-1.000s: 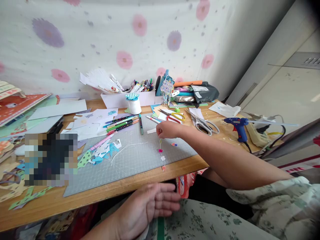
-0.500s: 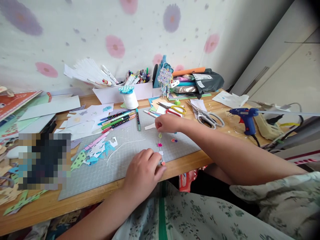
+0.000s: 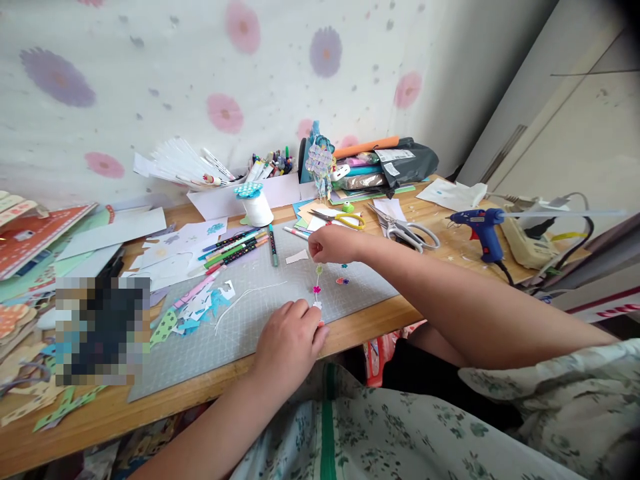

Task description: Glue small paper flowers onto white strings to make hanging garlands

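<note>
A string of small paper flowers (image 3: 317, 289) stretches between my hands over the grey cutting mat (image 3: 240, 333). Its pieces are green, magenta, white and orange. My right hand (image 3: 327, 245) is closed in a pinch at the string's far end; the fingertips are partly hidden. At the near end, by the mat's front edge, my left hand (image 3: 289, 339) is closed with curled fingers against the white and orange flowers, partly covering them. Loose small flowers (image 3: 343, 281) lie right of the string. A white paper strip (image 3: 297, 257) lies beside my right hand.
Markers (image 3: 235, 250), paper scraps (image 3: 205, 307) and loose white thread (image 3: 240, 300) lie to the left. Yellow-handled scissors (image 3: 345, 219), grey-handled scissors (image 3: 407, 233) and a blue glue gun (image 3: 483, 230) are at the right. A white thread spool (image 3: 257, 210) stands behind.
The camera view has shifted slightly. My left hand now covers more of the white and orange flowers at the near end. My right hand keeps its pinch at the far end.
</note>
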A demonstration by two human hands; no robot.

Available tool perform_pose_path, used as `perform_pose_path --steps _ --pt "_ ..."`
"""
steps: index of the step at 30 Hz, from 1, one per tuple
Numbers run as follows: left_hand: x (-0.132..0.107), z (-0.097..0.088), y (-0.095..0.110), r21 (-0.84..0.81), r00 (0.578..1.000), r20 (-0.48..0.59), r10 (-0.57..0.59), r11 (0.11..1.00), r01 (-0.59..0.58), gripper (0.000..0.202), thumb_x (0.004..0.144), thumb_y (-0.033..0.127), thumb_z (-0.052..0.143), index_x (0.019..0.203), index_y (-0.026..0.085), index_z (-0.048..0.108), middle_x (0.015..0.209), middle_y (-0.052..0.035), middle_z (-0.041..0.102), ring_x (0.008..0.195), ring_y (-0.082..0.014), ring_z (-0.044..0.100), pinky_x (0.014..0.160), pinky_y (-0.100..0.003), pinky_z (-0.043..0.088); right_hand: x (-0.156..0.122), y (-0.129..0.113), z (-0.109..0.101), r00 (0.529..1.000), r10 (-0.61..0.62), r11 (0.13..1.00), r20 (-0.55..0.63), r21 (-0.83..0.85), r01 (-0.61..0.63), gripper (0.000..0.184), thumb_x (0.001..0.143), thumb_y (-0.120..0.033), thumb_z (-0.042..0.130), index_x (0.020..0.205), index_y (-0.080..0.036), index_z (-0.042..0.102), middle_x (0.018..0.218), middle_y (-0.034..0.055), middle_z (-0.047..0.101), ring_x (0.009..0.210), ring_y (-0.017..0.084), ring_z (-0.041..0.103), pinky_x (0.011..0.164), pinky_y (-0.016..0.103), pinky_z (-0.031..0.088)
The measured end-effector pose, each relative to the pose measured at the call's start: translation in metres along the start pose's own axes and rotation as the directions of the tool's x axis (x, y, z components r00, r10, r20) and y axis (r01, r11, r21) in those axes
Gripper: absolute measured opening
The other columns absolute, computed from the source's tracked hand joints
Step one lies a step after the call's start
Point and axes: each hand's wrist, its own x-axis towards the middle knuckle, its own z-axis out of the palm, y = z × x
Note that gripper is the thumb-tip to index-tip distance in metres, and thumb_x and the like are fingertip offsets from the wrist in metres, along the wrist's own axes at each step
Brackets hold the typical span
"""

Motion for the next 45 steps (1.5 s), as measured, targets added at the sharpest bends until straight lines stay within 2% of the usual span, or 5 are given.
perform_pose_path --steps 12,20,24,35,45 --pt "-0.001 -0.005 -0.018 -0.294 0.976 0.040 -0.212 0.931 0.214 0.022 0.085 0.023 0.047 0.065 0.020 0.055 0.065 0.0011 0.057 0.062 -0.0146 0.054 0.058 -0.025 0.039 -0.008 0.003 -0.005 0.999 0.030 0.999 -0.023 0.027 -0.029 0.014 0.073 -0.019 0.060 0.084 -0.019 0.068 0.082 0.0026 0.071 0.065 0.014 0.060 0.051 0.022 0.035" --pt "0.001 -0.004 -0.029 -0.251 0.968 0.062 -0.243 0.935 0.251 0.022 0.083 0.020 0.047 0.063 0.020 0.057 0.075 -0.0032 0.055 0.078 -0.0203 0.054 0.072 -0.033 0.040 0.006 -0.007 0.002 1.000 0.013 0.999 -0.003 -0.033 -0.013 0.018 0.073 -0.019 0.061 0.088 -0.018 0.071 0.092 0.0062 0.073 0.079 0.019 0.063 0.056 0.023 0.036" --pt "-0.002 0.000 -0.033 -0.246 0.974 0.047 -0.223 0.942 0.227 0.020 0.085 0.022 0.048 0.067 0.020 0.058 0.078 -0.0041 0.055 0.080 -0.0209 0.054 0.072 -0.033 0.040 0.010 -0.007 0.004 1.000 0.006 0.999 0.014 -0.047 -0.005 0.019 0.074 -0.018 0.060 0.090 -0.018 0.071 0.094 0.0071 0.073 0.080 0.019 0.063 0.057 0.024 0.036" --pt "-0.010 0.001 -0.030 -0.048 0.969 -0.240 -0.054 0.998 0.044 0.014 0.082 0.020 0.058 0.070 0.019 0.065 0.076 -0.0046 0.058 0.076 -0.0214 0.054 0.071 -0.036 0.038 0.012 -0.004 0.006 1.000 0.004 0.999 0.031 -0.052 -0.002 0.018 0.075 -0.018 0.059 0.090 -0.018 0.070 0.094 0.0062 0.072 0.080 0.018 0.062 0.058 0.024 0.036" --pt "-0.026 -0.001 -0.028 -0.134 0.969 -0.237 0.066 0.986 -0.100 0.013 0.085 0.021 0.058 0.091 0.020 0.069 0.080 -0.0048 0.059 0.077 -0.0215 0.052 0.070 -0.037 0.037 0.012 -0.003 0.010 0.999 0.036 0.999 0.009 -0.036 -0.036 0.015 0.075 -0.020 0.059 0.085 -0.019 0.070 0.087 0.0050 0.072 0.076 0.018 0.062 0.054 0.025 0.034"
